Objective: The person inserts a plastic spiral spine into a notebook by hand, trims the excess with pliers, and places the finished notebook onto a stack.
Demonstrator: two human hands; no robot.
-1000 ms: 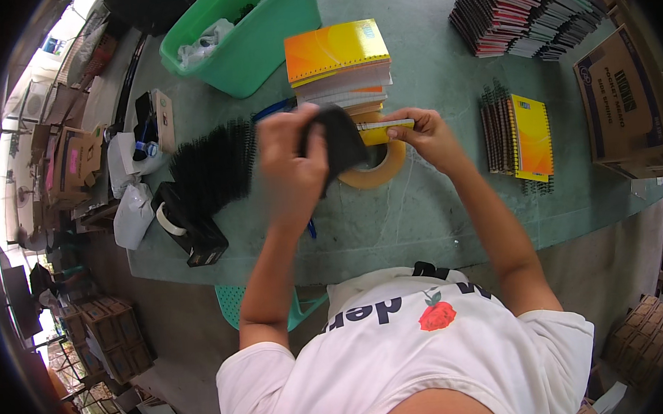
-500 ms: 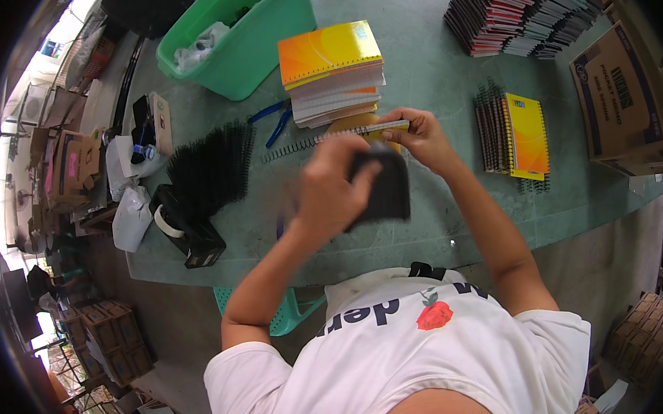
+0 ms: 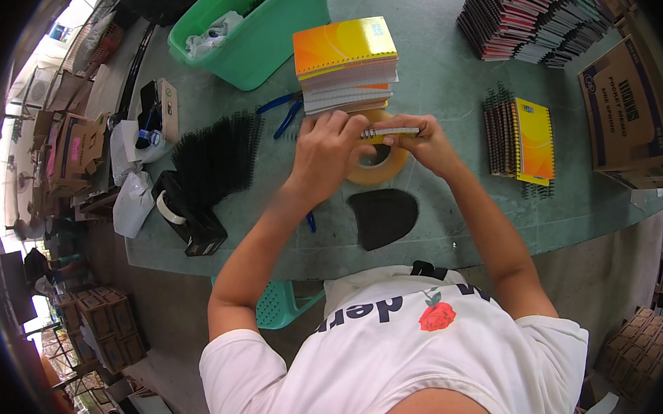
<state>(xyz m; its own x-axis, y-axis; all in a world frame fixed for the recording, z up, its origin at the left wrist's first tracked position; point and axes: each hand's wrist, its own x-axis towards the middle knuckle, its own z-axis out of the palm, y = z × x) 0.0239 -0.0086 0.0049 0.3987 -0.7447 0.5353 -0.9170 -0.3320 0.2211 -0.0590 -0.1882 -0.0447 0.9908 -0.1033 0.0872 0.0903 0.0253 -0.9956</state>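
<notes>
A small yellow-covered notebook (image 3: 401, 132) is held edge-up above the table, its bound edge facing up. My right hand (image 3: 428, 146) pinches its right end between thumb and fingers. My left hand (image 3: 326, 150), fingers curled, closes on the dark spiral coil at the notebook's left end; a short length of coil shows left of the knuckles. Below the hands lies a wide roll of tape (image 3: 383, 176). A curved black plate (image 3: 384, 217) rests nearer to me. Beyond the hands stands a stack of yellow-orange notebooks (image 3: 346, 50).
Loose black coils (image 3: 218, 161), blue-handled pliers (image 3: 288, 118) and a tape dispenser (image 3: 188, 223) lie left. A green bin (image 3: 276, 43) stands behind. On the right are coil-bound notebooks (image 3: 534, 141), a cardboard box (image 3: 626, 117) and a tall red-and-black notebook stack (image 3: 510, 18).
The black plate, blurred by my left hand before, now lies on the table nearer to me. My left hand has closed on the coil at the notebook; the tape roll is now uncovered.
</notes>
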